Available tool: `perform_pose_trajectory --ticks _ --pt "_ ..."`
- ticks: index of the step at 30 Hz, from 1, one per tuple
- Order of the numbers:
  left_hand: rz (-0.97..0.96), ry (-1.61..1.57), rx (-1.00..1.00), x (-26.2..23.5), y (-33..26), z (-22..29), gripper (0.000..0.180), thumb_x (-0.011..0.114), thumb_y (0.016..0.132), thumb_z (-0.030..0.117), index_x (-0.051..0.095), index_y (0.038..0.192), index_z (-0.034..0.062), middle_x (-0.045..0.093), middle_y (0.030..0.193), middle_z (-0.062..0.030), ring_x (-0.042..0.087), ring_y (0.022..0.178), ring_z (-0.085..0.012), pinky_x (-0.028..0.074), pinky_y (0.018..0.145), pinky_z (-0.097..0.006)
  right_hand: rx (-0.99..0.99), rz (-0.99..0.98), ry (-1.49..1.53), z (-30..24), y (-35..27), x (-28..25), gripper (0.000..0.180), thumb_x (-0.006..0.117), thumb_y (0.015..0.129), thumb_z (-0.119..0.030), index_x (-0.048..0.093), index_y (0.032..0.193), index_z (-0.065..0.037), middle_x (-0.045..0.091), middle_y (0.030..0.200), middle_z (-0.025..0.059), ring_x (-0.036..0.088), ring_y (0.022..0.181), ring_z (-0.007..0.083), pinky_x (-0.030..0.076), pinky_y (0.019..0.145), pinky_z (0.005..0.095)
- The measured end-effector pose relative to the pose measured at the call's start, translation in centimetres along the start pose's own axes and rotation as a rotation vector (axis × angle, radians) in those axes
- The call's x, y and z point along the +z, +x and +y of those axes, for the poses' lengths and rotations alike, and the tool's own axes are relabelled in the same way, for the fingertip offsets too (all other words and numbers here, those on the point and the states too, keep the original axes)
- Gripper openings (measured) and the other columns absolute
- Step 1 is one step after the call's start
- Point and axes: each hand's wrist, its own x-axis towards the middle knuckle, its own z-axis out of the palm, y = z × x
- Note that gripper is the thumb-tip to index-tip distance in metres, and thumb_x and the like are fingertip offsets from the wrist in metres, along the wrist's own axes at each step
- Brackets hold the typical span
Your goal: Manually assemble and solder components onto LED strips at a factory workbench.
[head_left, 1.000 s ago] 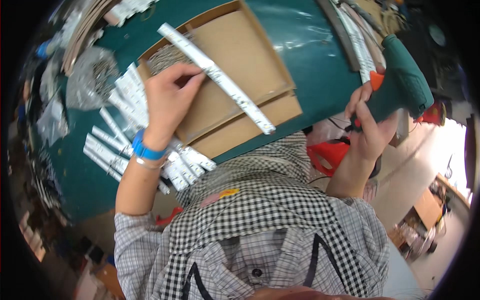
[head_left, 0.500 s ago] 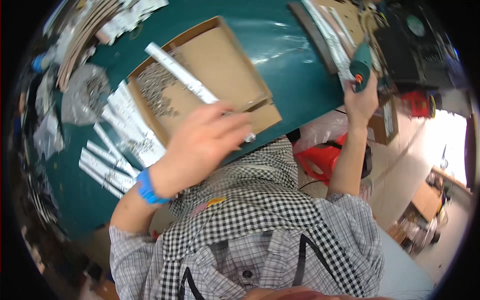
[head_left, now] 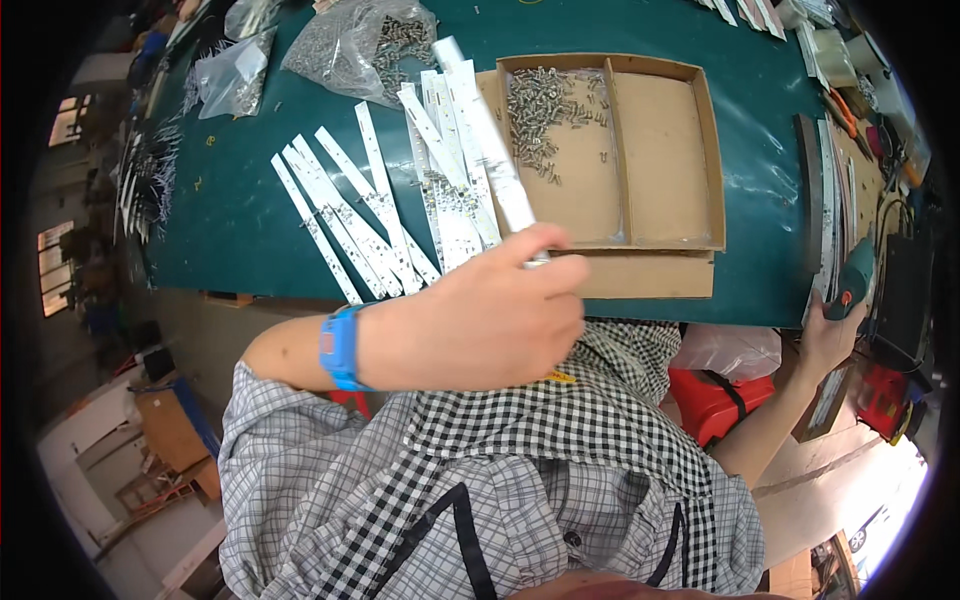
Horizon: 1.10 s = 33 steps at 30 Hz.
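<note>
Gripping one end of a long white strip (head_left: 492, 150), the left hand (head_left: 480, 320) was closed, its fingers curled around the strip's near end at chest height. The strip ran up and away from that hand, crossing over the left edge of a shallow brown cardboard tray (head_left: 660, 245). It was flat, narrow and pale, with faint markings along its face that were too small to read.

The right hand (head_left: 828, 335) was far out to the side, at the table edge, wrapped around the grip of a green power screwdriver (head_left: 852, 280). Its fingers were closed on the tool.

Beyond the left hand, the tray had two compartments. The compartment nearer that hand held a heap of small silver screws (head_left: 540, 105); the other showed bare cardboard. Further out from the left hand, two clear plastic bags lay on the green table (head_left: 240, 230): a larger bag (head_left: 360, 40) filled with grey screws, and a smaller bag (head_left: 232, 75) to its outer side. No label could be made out on either bag.

Just beyond the left wrist, a fan of similar white strips (head_left: 370, 220) lay loose on the table, overlapping one another. A blue wristband (head_left: 340, 348) circled the left wrist. A red plastic bin (head_left: 725, 405) sat below the table, near the right forearm.
</note>
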Motion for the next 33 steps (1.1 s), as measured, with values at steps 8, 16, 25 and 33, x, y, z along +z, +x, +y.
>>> perform_pose_trajectory --ticks 8,16,25,33 --pt "-0.242 -0.071 -0.147 0.9 -3.9 -0.8 0.021 0.062 0.074 0.013 0.071 0.092 0.0071 0.062 0.088 0.0009 0.055 0.095 -0.0177 0.040 0.097 -0.035 0.039 0.121 0.269 -1.9 -1.2 -0.7 0.046 0.077 0.081 -0.011 0.058 0.121 0.000 0.067 0.096 0.0123 0.066 0.086 0.0258 0.049 0.084 0.0370" --pt "-0.178 -0.327 -0.144 0.0 -2.8 -2.4 0.022 0.067 0.070 0.004 0.070 0.092 0.0041 0.066 0.093 -0.0053 0.059 0.090 -0.0238 0.047 0.084 -0.036 -0.001 0.205 0.972 -10.3 -4.6 -4.0 0.052 0.072 0.078 0.012 0.052 0.126 0.006 0.060 0.094 0.0040 0.056 0.081 0.0122 0.049 0.077 0.0248" --pt "0.363 -0.138 -0.293 7.3 6.3 -12.9 0.015 0.071 0.076 0.005 0.071 0.091 0.0041 0.066 0.085 -0.0110 0.062 0.088 -0.0321 0.052 0.073 -0.041 0.030 -0.346 1.405 -18.2 -10.9 -3.1 0.065 0.065 0.077 0.018 0.043 0.136 0.005 0.053 0.090 0.0048 0.057 0.078 0.0106 0.050 0.068 0.0242" --pt "0.372 -0.102 -0.350 8.3 6.2 -12.3 0.015 0.072 0.075 0.006 0.068 0.090 0.0031 0.065 0.083 -0.0109 0.063 0.081 -0.0325 0.052 0.074 -0.041 0.059 -0.430 1.409 -19.3 -12.1 -1.3 0.028 0.066 0.082 0.013 0.053 0.103 0.000 0.058 0.081 0.0032 0.057 0.070 0.0088 0.048 0.061 0.0238"
